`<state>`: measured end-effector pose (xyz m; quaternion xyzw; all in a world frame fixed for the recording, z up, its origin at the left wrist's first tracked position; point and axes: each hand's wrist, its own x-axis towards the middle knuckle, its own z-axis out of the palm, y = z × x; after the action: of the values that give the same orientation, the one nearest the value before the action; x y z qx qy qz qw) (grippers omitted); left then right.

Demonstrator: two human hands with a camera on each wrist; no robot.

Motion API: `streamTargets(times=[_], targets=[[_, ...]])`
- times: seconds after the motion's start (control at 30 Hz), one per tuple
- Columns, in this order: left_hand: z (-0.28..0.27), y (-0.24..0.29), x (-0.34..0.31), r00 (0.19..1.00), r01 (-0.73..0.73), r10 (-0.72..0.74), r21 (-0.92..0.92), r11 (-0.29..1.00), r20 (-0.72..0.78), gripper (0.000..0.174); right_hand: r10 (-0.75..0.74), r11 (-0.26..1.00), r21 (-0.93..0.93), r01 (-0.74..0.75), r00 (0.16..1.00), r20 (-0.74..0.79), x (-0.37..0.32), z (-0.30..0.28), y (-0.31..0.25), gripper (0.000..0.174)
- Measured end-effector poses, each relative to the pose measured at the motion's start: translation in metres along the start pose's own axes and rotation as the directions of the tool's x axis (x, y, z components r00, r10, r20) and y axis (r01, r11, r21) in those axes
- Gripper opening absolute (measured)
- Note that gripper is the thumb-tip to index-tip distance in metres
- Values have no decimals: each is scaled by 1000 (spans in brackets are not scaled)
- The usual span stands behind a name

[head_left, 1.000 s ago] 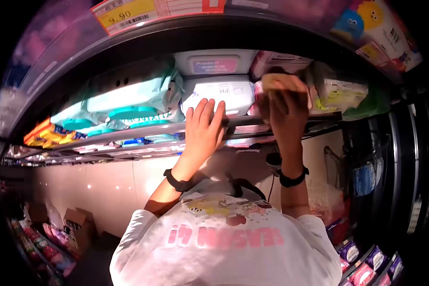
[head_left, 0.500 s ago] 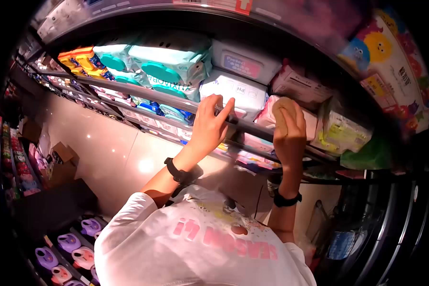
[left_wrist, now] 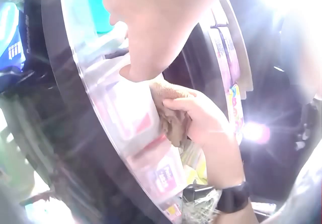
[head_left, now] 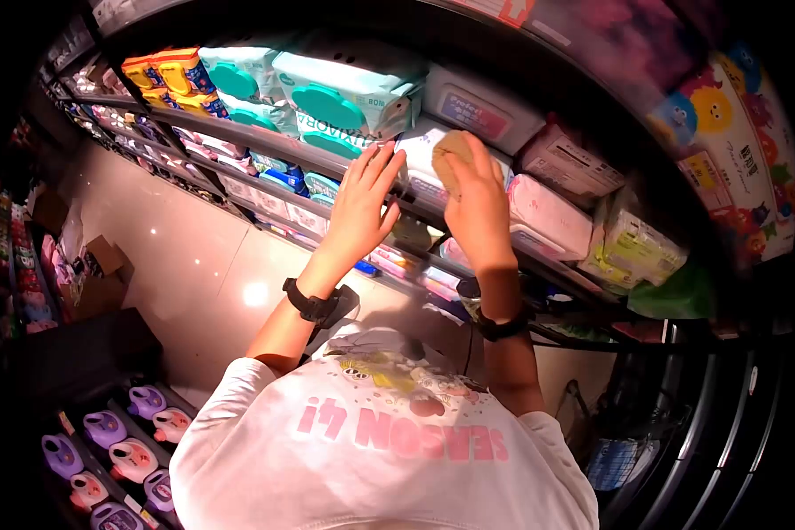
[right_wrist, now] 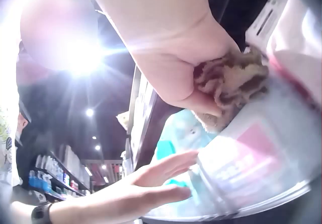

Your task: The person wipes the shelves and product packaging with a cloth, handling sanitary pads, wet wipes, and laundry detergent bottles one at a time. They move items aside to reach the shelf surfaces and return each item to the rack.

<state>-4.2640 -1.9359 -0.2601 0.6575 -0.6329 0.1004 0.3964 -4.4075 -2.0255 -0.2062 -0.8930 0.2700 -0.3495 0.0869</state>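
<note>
My right hand grips a crumpled tan cloth over a white wipes pack on the shelf. In the right wrist view the cloth bunches out between thumb and palm, close to the pack's pale front. To the left, my left hand has its fingers extended at the shelf's front rail, beside teal-lidded wipes packs. It holds nothing. A pink-and-white pack sits just right of the right hand. The left wrist view shows the cloth beside the packs, under the left hand.
Orange-and-blue packs stand at the shelf's far left; yellow-green packs at its right. An upper shelf edge overhangs the row. Behind lie purple and pink bottles and an open carton on the floor.
My right hand has moved left with the cloth, from the pink pack to the white pack. The left hand has shifted left along the rail, and the head view has turned.
</note>
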Motion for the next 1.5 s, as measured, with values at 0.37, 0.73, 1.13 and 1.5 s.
streamTargets(times=[0.37, 0.73, 1.13, 1.5], targets=[[8, -10, 4, 996, 62, -67, -103, 993, -51, 61, -5, 1000, 23, 9, 988, -153, -25, 22, -5, 34], [5, 36, 82, 921, -345, 356, 91, 934, -156, 50, 355, 920, -36, -389, 871, -338, 20, -51, 23, 21], [46, 15, 126, 970, -224, 209, -119, 967, -127, 41, 282, 959, 24, -281, 959, -22, 116, -8, 22, 39], [58, 13, 114, 933, -293, 314, 134, 947, -175, 47, 139, 982, -107, -153, 982, -131, 73, -11, 20, 40]])
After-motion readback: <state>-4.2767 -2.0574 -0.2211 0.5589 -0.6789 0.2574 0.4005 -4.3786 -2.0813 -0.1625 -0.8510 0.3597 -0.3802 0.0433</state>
